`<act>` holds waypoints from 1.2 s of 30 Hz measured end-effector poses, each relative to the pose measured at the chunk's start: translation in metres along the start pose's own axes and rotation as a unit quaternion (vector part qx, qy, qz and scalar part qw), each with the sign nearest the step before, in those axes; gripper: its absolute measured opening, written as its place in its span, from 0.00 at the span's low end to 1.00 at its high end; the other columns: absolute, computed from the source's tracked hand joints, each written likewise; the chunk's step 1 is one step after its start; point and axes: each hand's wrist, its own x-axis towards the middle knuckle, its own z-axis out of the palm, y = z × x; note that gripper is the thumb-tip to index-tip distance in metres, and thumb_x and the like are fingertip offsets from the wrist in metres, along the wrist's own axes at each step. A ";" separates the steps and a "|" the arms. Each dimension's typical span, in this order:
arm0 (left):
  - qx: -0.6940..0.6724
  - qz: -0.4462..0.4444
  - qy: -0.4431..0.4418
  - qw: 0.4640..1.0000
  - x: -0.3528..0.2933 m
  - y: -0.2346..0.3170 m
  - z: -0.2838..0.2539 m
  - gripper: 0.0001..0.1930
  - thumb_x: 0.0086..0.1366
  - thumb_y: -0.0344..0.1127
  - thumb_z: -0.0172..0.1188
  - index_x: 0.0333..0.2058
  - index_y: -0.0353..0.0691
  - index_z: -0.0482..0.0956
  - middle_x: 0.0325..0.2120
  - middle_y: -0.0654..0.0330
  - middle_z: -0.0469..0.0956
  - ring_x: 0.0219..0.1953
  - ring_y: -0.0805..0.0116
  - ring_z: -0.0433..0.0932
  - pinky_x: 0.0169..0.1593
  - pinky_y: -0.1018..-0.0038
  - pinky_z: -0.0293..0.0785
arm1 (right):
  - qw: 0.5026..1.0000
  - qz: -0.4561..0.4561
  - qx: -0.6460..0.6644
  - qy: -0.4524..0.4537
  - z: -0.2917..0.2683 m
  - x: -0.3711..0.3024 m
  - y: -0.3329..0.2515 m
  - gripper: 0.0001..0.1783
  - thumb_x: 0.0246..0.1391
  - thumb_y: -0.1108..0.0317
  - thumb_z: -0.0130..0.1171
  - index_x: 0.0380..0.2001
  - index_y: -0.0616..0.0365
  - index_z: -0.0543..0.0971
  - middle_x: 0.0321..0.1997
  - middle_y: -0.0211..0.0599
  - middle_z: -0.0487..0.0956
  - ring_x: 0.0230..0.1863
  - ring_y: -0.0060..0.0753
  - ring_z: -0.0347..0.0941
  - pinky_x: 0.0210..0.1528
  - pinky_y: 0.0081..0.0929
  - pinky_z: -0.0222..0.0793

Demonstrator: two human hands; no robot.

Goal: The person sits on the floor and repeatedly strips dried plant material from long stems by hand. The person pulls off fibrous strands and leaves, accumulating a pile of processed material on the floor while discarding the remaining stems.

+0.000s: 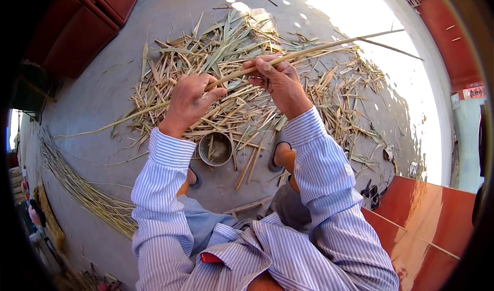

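Stalk (234,75), long, slender, pale yellow-tan, tapering leftward

1 stalk (231,76) bars front; room left of pile (242,106).

- long stalk (319,49) partly covered by the left hand (189,101) and by the fingers of the right hand (283,85);
- some left fingertips hidden behind that hand;
- litter pile (226,49) partly blocked by both hands;
- left shoe (196,181) mostly behind the left sleeve (167,193), which also hides the near end of the stalk bundle (90,193);
- contents of the bowl (216,165) too murky to tell;
- far-left red cabinet (77,28) and near-right red panel (447,219) cut off;
- black object (373,192) beside that panel too small to identify
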 end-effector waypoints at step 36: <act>0.151 -0.016 0.137 0.979 -0.007 -0.040 -0.022 0.18 0.60 0.50 0.61 0.37 0.39 0.80 0.31 0.59 0.80 0.38 0.60 0.76 0.42 0.65 0.65 | 0.984 -0.014 -0.040 0.173 -0.025 0.008 -0.015 0.13 0.62 0.65 0.56 0.41 0.65 0.73 0.35 0.44 0.81 0.33 0.33 0.82 0.30 0.18 0.80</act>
